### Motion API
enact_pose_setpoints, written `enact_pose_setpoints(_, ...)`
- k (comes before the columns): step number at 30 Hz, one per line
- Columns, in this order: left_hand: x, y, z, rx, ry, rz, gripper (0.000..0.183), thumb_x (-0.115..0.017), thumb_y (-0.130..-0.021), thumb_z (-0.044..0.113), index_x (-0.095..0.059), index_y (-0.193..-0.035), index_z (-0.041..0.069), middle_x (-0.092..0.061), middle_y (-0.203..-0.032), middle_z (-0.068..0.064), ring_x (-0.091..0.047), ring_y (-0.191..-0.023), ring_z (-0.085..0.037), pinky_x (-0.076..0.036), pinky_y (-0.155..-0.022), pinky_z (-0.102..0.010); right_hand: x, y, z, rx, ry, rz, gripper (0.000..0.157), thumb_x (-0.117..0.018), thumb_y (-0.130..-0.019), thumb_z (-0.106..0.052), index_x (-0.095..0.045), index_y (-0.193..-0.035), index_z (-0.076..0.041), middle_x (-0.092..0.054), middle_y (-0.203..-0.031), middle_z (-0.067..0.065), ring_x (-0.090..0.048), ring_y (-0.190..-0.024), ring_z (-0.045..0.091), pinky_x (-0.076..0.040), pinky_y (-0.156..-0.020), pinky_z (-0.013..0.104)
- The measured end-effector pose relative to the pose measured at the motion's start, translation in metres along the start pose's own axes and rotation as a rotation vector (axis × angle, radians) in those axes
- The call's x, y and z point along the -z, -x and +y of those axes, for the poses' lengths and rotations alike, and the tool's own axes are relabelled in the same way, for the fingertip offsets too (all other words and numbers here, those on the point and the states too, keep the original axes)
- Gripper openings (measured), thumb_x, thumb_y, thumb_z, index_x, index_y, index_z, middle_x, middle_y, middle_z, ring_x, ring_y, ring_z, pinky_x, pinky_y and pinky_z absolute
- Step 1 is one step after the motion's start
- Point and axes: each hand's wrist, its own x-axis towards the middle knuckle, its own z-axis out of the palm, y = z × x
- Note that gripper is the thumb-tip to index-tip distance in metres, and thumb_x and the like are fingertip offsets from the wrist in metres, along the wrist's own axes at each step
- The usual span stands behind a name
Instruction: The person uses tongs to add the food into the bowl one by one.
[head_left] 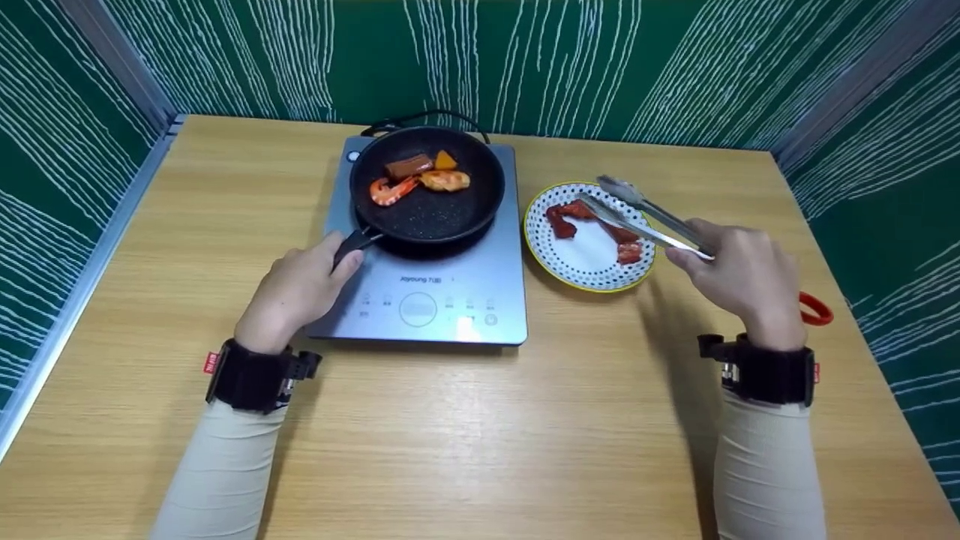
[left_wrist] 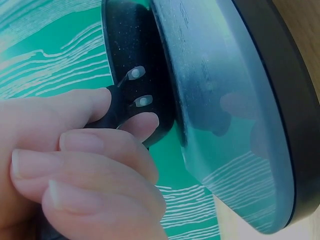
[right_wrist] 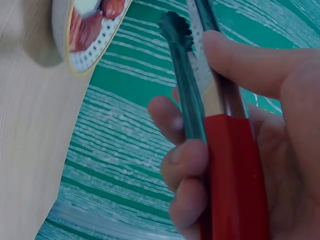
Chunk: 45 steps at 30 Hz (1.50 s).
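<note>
My left hand grips the black handle of a frying pan, which sits on the induction cooker. In the pan lie a shrimp, a brown sausage-like piece, an orange wedge and a yellowish-orange piece. With my right hand I hold metal tongs with red grips. The tongs' tips are apart and overlap the far side of a dotted plate. Several reddish-brown meat pieces lie on that plate; the tongs partly hide some.
The plate stands on the wooden table, just right of the cooker. A black cable runs behind the pan. Green panels with white streaks enclose the table at the back and sides.
</note>
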Motion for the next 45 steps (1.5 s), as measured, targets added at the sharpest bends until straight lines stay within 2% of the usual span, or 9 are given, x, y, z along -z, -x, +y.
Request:
enact_pose_setpoints(7, 0.001, 0.000, 0.001, -0.006, 0.011, -0.003, 0.035, -0.041, -0.115, 0.045, -0.048, -0.115, 0.011, -0.039, -0.083, -0.006, -0.048, -0.072, -0.028, -0.031, -0.062, -0.038, 0.003, 0.002, 0.017, -0.085, 0.031, -0.044, 0.057, -0.075, -0.099, -0.046, -0.068, -0.140, -0.008, -0.069, -0.098, 0.020, -0.052, -0.086, 0.037, -0.033, -0.068, 0.045)
enact_pose_setpoints(12, 0.000, 0.002, 0.000, 0.000, 0.012, 0.004, 0.033, -0.041, -0.116, 0.043, -0.048, -0.112, 0.011, -0.039, -0.082, -0.006, -0.048, -0.070, -0.027, -0.032, -0.061, -0.037, 0.000, 0.000, 0.021, -0.112, 0.040, -0.090, 0.056, -0.077, -0.098, -0.045, -0.069, -0.137, -0.006, -0.071, -0.099, 0.023, -0.052, -0.090, 0.040, -0.037, -0.068, 0.048)
enact_pose_setpoints(18, -0.001, 0.001, 0.000, -0.003, -0.003, 0.007, 0.034, -0.042, -0.115, 0.044, -0.048, -0.112, 0.010, -0.038, -0.082, -0.006, -0.049, -0.071, -0.028, -0.031, -0.061, -0.038, -0.004, 0.000, 0.024, -0.114, 0.069, -0.099, 0.052, -0.078, -0.097, -0.042, -0.071, -0.133, -0.007, -0.071, -0.095, 0.022, -0.054, -0.089, 0.042, -0.040, -0.065, 0.051)
enact_pose_setpoints(29, 0.000, 0.001, 0.000, 0.006, 0.003, 0.000, 0.034, -0.041, -0.115, 0.044, -0.048, -0.113, 0.011, -0.039, -0.083, -0.006, -0.048, -0.072, -0.028, -0.031, -0.061, -0.038, -0.015, -0.006, 0.020, -0.132, 0.103, -0.122, 0.046, -0.077, -0.098, -0.041, -0.072, -0.130, -0.008, -0.068, -0.094, 0.021, -0.054, -0.086, 0.042, -0.040, -0.066, 0.050)
enact_pose_setpoints(41, -0.001, 0.000, 0.000, 0.014, 0.003, -0.002, 0.034, -0.041, -0.115, 0.045, -0.048, -0.112, 0.011, -0.039, -0.083, -0.006, -0.048, -0.072, -0.028, -0.031, -0.062, -0.037, -0.014, -0.006, 0.024, -0.103, 0.126, -0.118, 0.048, -0.075, -0.100, -0.038, -0.070, -0.137, -0.009, -0.066, -0.095, 0.022, -0.053, -0.085, 0.042, -0.040, -0.064, 0.050)
enact_pose_setpoints(45, -0.001, -0.001, 0.000, 0.007, -0.004, 0.004, 0.033, -0.041, -0.115, 0.044, -0.048, -0.111, 0.011, -0.039, -0.082, -0.006, -0.048, -0.072, -0.028, -0.031, -0.062, -0.037, -0.013, -0.005, 0.026, -0.081, 0.144, -0.105, 0.043, -0.076, -0.099, -0.038, -0.072, -0.132, -0.011, -0.065, -0.090, 0.021, -0.053, -0.081, 0.042, -0.041, -0.063, 0.051)
